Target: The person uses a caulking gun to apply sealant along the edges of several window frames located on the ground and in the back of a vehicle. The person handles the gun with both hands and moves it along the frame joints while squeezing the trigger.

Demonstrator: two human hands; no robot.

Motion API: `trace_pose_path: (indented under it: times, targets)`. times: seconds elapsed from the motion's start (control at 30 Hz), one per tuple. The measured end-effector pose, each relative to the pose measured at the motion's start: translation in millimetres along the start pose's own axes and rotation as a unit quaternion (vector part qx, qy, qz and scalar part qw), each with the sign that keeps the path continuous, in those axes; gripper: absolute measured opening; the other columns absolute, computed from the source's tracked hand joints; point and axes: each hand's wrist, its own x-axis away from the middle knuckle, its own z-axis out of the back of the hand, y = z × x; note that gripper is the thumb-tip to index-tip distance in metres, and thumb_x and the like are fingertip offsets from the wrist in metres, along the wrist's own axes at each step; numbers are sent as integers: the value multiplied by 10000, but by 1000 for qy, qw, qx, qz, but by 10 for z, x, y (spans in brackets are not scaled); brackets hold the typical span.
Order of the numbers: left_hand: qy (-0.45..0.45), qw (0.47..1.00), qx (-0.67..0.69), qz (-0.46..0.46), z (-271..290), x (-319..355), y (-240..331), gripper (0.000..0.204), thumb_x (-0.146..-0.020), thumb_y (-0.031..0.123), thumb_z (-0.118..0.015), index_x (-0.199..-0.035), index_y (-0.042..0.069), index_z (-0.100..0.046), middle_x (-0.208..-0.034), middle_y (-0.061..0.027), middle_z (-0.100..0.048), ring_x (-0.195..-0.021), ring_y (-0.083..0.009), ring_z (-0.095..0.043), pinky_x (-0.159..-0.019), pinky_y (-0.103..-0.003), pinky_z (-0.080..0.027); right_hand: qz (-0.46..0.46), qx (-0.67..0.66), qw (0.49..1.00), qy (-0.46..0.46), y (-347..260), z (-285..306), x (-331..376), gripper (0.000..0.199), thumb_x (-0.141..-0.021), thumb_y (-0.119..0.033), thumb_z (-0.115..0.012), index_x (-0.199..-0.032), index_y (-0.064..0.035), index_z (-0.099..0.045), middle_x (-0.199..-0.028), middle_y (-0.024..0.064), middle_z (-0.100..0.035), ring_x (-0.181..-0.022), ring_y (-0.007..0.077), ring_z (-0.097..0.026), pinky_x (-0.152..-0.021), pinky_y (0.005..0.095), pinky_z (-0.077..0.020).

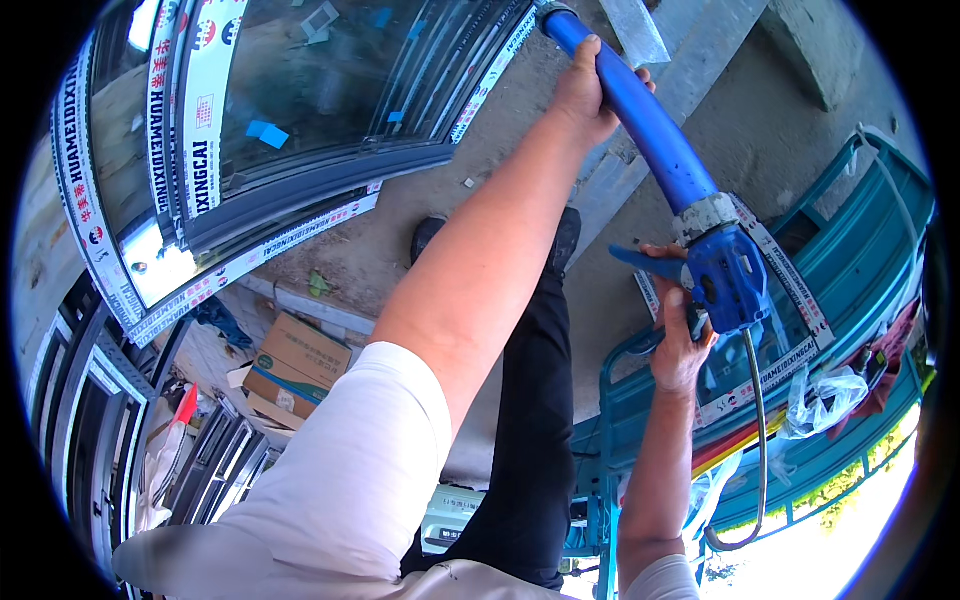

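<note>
A caulking gun with a long blue barrel (660, 135) slants across the upper right, its front end far and its blue handle housing near. My left hand (588, 98) is closed around the barrel toward the front, thumb along the top. At the back end, my right hand (680, 350) grips the handle, with fingers by the blue trigger lever (643, 262); the housing partly hides them. From the housing a bent metal rod (760, 440) runs back toward me and hooks at its end. The gun's tip lies at the top near a window frame corner.
Glazed window frames (330, 100) with printed protective tape stand at upper left; more dark frames (105, 430) are below. A cardboard box (298, 362) lies at lower left. At right is a teal cart (850, 225) holding a taped glass panel (800, 345) and a plastic bag (825, 400).
</note>
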Motion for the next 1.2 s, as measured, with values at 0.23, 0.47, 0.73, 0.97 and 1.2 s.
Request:
trace_pose_path:
  times: [0.23,0.47,0.73,0.97,1.2]
  targets:
    - [19,1000,-6,-7,-29,61,61,582,-998,498,-538,-1091,-72,-470,-1028,-203,-568,-970,-322,-644,-975,-535,-541,40,21,999,22,28,-105,8,436,-1010,-278,-628,-1323,15,-550,-1149,175,-700,-1135,333,-691,-1029,477,-534]
    - [17,1000,15,6,-5,80,78,595,-1003,508,-530,-1100,-75,-466,-1026,-205,-569,-962,-321,-644,-967,-534,-544,33,20,999,12,69,-121,67,369,-1031,-218,-583,-1299,33,-552,-1135,181,-694,-1136,345,-684,-1045,495,-522]
    - [12,1000,8,-3,30,127,50,609,-998,517,-536,-1121,-72,-446,-1022,-199,-567,-963,-316,-645,-979,-530,-543,44,62,997,4,129,-64,115,329,-1043,-230,-570,-1265,13,-581,-1119,170,-699,-1114,331,-691,-1041,501,-522]
    - [10,1000,18,9,98,108,63,598,-996,527,-525,-1048,-68,-492,-992,-209,-595,-960,-329,-641,-986,-526,-537,55,68,996,1,160,-88,135,324,-1050,-253,-575,-1250,0,-598,-1105,166,-707,-1095,326,-700,-1030,507,-528]
    - [25,999,30,11,113,188,66,584,-996,510,-532,-1057,-69,-481,-1006,-203,-574,-971,-327,-638,-981,-534,-536,53,64,997,-2,139,-107,189,338,-1050,-261,-579,-1263,1,-580,-1083,156,-701,-1071,311,-701,-1014,511,-538]
